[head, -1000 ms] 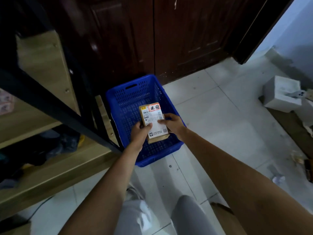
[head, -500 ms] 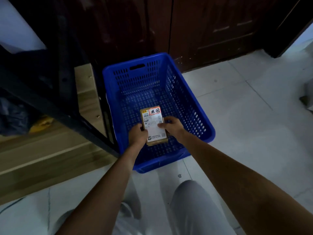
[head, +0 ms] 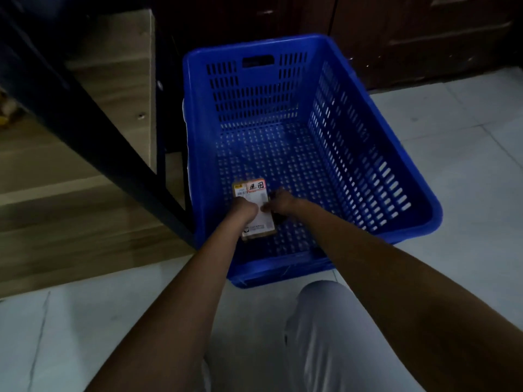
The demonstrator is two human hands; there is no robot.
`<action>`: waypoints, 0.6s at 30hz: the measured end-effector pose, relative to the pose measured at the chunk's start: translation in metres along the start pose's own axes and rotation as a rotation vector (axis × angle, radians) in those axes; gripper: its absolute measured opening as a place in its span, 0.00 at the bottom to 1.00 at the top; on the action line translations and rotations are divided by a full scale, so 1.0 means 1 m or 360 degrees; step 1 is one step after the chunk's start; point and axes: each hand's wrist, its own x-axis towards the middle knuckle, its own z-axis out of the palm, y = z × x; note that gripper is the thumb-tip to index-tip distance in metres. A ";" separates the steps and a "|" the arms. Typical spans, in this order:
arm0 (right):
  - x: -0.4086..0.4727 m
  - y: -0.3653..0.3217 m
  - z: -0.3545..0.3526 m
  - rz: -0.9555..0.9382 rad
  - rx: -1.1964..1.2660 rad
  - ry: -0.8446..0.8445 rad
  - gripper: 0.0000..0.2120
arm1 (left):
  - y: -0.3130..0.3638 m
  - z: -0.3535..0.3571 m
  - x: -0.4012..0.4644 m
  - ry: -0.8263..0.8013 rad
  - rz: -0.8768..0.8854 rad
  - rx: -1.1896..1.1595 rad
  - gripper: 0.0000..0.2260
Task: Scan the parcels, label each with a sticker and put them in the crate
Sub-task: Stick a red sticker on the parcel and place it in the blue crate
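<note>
Your parcel (head: pixel 256 210) is a small, flat rectangular cardboard box with a white shipping label across its top and an orange-edged sticker (head: pixel 257 185) printed with two bold characters at the far end. It sits low inside the blue crate (head: pixel 376 154), near the front left corner, on or just above the perforated floor; you cannot tell from this angle whether it touches down. Your left hand (head: pixel 245 210) grips the parcel's left edge, fingers curled over the label. Your right hand (head: pixel 280 203) holds the right edge, fingers bent against the side of the box, with a dark shadow beneath it. The crate is moulded plastic, rectangular with flaring slotted walls, a thick rounded rim and a handle cut-out in the far wall. It stands on pale glossy floor tiles (head: pixel 467 114), just beside a black metal shelf frame (head: pixel 93 128) with wood-grain boards. Dark panelled wooden doors (head: pixel 410 32) rise behind.
</note>
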 end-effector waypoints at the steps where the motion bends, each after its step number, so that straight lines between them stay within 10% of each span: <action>1: 0.009 0.002 0.005 0.0008 -0.0095 -0.0030 0.20 | 0.000 0.001 0.000 -0.0059 -0.0026 0.0019 0.16; 18: 0.036 0.014 0.035 0.0532 -0.0675 -0.0598 0.18 | -0.008 0.007 0.023 -0.0407 -0.0007 0.1193 0.18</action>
